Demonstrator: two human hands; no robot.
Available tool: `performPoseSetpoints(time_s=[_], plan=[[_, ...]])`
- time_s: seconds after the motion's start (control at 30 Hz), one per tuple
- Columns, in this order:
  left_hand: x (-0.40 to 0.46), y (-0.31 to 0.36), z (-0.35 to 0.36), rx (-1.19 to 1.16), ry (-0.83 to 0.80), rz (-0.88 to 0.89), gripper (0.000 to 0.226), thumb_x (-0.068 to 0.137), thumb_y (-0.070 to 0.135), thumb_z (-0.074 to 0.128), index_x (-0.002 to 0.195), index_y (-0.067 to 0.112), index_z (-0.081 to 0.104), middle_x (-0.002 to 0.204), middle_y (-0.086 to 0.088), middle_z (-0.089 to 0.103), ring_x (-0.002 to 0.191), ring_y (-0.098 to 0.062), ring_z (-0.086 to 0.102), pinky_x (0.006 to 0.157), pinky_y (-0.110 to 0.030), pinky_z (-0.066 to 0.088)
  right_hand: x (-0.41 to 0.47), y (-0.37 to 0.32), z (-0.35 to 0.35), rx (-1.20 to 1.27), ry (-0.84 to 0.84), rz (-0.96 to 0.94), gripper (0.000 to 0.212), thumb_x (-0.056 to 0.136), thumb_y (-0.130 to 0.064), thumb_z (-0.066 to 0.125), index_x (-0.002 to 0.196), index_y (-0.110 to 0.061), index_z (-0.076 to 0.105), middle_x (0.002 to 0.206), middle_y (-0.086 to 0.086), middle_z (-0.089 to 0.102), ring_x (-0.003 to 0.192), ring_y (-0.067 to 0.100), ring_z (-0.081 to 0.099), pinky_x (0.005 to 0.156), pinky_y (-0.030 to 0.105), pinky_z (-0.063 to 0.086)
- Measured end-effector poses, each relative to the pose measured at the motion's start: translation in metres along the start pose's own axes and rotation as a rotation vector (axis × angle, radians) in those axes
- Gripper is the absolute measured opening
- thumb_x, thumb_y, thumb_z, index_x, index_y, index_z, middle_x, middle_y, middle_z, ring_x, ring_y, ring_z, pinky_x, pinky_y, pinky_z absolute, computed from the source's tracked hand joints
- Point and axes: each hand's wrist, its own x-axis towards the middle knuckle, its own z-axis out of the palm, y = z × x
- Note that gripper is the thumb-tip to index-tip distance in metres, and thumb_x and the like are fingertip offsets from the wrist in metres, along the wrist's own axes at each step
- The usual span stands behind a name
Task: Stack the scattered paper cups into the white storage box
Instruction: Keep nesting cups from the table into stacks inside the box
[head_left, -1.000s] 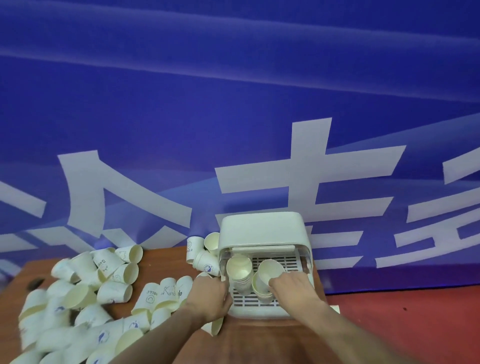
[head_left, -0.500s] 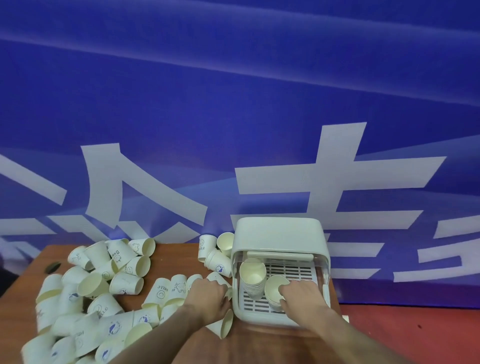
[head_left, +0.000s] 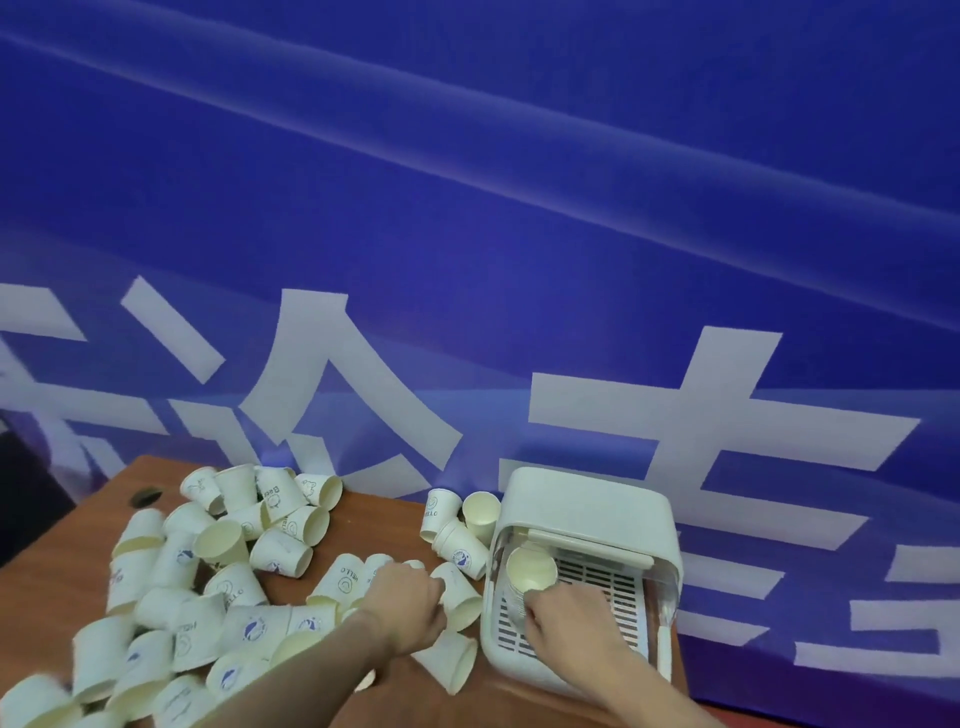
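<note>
The head camera looks down from above the person's forearms. A reddish-brown wooden desk (head_left: 374, 525) fills the lower left, set against a blue banner (head_left: 467, 208) with large white characters.

At about 5 o'clock from the frame's centre, on the desk's right end, sits the white storage box (head_left: 587, 512). Its domed lid is raised at the back and a slotted white tray (head_left: 613, 592) is exposed inside. At the tray's left rear stands a stack of paper cups (head_left: 531, 571), its open mouth facing up.

The right hand (head_left: 566, 618) lies inside the box over the tray, at 5 o'clock from the stack and touching its lower edge. Its fingers curl downward, but whether they hold anything cannot be told, since the back of the hand hides them.

The left hand (head_left: 408, 605) is on the desk just left of the box, at 9 o'clock from it. Its fingers are curled around a paper cup (head_left: 460, 597) lying on its side, mouth toward the box.

Scattered paper cups (head_left: 218, 587) cover the desk from 7 to 9 o'clock, most tipped over, some printed with blue logos or small drawings. Three more cups (head_left: 457, 525) cluster against the box's left rear corner. Another tipped cup (head_left: 454, 667) lies near the desk's front edge, at 5 o'clock from the left hand. The far-left cups look blurred.
</note>
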Motion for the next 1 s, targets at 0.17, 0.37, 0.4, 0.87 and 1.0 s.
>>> performPoseSetpoints(time_s=[0.17, 0.37, 0.4, 0.87, 1.0], plan=[[-0.008, -0.028, 0.001, -0.021, 0.001, -0.042, 0.038, 0.095, 0.04, 0.034, 0.104, 0.013, 0.061, 0.104, -0.011, 0.065, 0.094, -0.033, 0.062, 0.068, -0.035, 0.031, 0.016, -0.03, -0.01, -0.006, 0.0, -0.008, 0.03, 0.094, -0.031, 0.037, 0.098, -0.014, 0.062, 0.1, 0.013, 0.067, 0.094, 0.038, 0.062, 0.067, 0.036, 0.031], [-0.013, -0.058, 0.018, -0.064, -0.002, -0.04, 0.041, 0.093, 0.039, 0.033, 0.104, 0.013, 0.062, 0.105, -0.012, 0.064, 0.091, -0.035, 0.061, 0.069, -0.038, 0.032, 0.046, -0.056, -0.019, -0.019, -0.02, -0.029, 0.032, 0.093, -0.032, 0.037, 0.102, -0.015, 0.062, 0.103, 0.015, 0.066, 0.096, 0.038, 0.061, 0.068, 0.036, 0.029], [-0.012, -0.064, 0.021, -0.077, 0.008, -0.043, 0.041, 0.092, 0.039, 0.033, 0.103, 0.013, 0.062, 0.104, -0.011, 0.065, 0.091, -0.035, 0.062, 0.069, -0.038, 0.034, 0.051, -0.06, -0.02, -0.026, -0.022, -0.029, 0.032, 0.093, -0.032, 0.037, 0.104, -0.015, 0.062, 0.103, 0.014, 0.066, 0.096, 0.038, 0.061, 0.068, 0.036, 0.03], [0.032, -0.111, 0.054, -0.265, 0.049, -0.118, 0.036, 0.092, 0.044, 0.035, 0.105, 0.021, 0.06, 0.105, -0.003, 0.067, 0.096, -0.028, 0.064, 0.075, -0.034, 0.043, 0.124, -0.086, -0.012, -0.158, 0.005, -0.029, 0.029, 0.087, -0.032, 0.041, 0.098, -0.021, 0.066, 0.094, 0.006, 0.065, 0.095, 0.028, 0.054, 0.083, 0.041, 0.041], [0.051, -0.123, 0.057, -0.282, 0.041, -0.112, 0.033, 0.094, 0.042, 0.037, 0.107, 0.021, 0.058, 0.107, -0.002, 0.067, 0.098, -0.027, 0.064, 0.07, -0.032, 0.036, 0.145, -0.085, -0.006, -0.243, -0.059, -0.011, 0.029, 0.089, -0.033, 0.044, 0.106, -0.02, 0.064, 0.1, 0.006, 0.063, 0.101, 0.027, 0.051, 0.087, 0.041, 0.038]])
